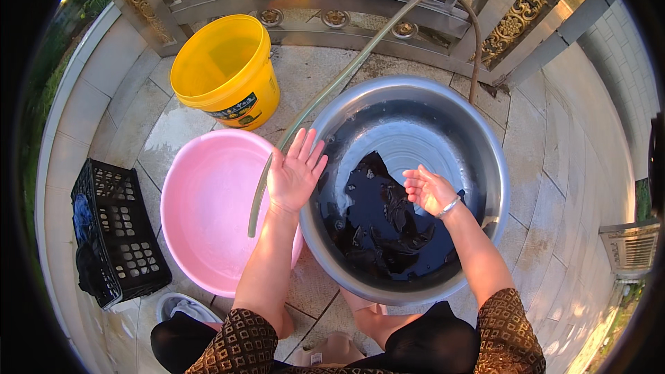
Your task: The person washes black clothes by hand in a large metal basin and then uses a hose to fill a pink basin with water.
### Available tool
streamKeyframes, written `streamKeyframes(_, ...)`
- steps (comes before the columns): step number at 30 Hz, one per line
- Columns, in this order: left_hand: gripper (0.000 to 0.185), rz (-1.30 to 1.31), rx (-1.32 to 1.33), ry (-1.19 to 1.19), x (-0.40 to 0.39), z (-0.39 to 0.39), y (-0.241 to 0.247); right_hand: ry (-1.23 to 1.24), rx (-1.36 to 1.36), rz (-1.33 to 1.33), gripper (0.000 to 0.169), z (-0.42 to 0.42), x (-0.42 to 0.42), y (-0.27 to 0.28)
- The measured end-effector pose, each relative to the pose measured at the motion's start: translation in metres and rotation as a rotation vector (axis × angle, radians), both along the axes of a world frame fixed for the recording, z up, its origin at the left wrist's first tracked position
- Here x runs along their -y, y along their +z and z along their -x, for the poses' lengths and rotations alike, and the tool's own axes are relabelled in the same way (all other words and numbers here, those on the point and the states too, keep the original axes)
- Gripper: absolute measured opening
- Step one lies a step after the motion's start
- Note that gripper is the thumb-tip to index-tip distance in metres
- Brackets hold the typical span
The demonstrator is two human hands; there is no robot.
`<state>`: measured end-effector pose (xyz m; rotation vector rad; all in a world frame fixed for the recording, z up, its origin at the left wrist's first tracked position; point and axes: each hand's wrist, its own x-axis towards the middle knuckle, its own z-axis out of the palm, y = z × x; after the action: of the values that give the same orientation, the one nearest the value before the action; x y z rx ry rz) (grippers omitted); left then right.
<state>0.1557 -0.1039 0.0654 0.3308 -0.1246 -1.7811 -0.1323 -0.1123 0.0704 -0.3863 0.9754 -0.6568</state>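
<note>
My left hand is raised palm up with its fingers apart and nothing in it, over the gap between a pink plastic basin and a large metal basin. Above the metal basin my right hand hangs empty, fingers loosely curled and a bracelet at the wrist. Dark wet cloth lies in water inside the metal basin. A hose arches over the gate rail, passes behind my left hand, and its end hangs over the pink basin.
A yellow plastic bucket stands tilted in view beyond the pink basin. To the left is a black plastic crate with dark and blue cloth. A small basin with light cloth sits near my leg. A metal gate borders the tiled floor.
</note>
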Motion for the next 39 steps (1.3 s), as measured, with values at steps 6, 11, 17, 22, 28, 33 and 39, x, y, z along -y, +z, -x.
streamKeyframes(6,0.056,0.066,-0.162,0.140,0.022,-0.020,-0.002,0.134,-0.252,-0.039,0.028,-0.119,0.056,-0.072)
streamKeyframes(11,0.057,0.008,-0.014,0.199,0.049,-0.039,-0.013,-0.514,-0.170,-0.463,0.036,-0.164,0.082,-0.073)
streamKeyframes(17,0.051,-0.046,0.057,0.260,0.091,-0.044,-0.019,0.220,-0.044,0.478,0.023,-0.258,0.101,0.025)
streamKeyframes(22,0.047,-0.036,0.151,0.087,0.097,-0.026,0.003,0.369,-0.368,0.808,0.032,-0.218,0.106,0.038)
streamKeyframes(28,0.042,-0.083,0.617,-0.282,0.047,0.004,0.010,0.590,-0.908,0.498,0.028,-0.014,0.081,0.032)
streamKeyframes(33,0.045,-0.171,0.462,-0.234,0.008,0.026,-0.007,0.273,-0.917,0.103,0.029,0.081,0.003,0.009)
streamKeyframes(39,0.046,-0.434,0.600,-0.368,-0.029,0.049,-0.036,0.205,-0.949,0.072,0.054,0.027,-0.039,-0.046)
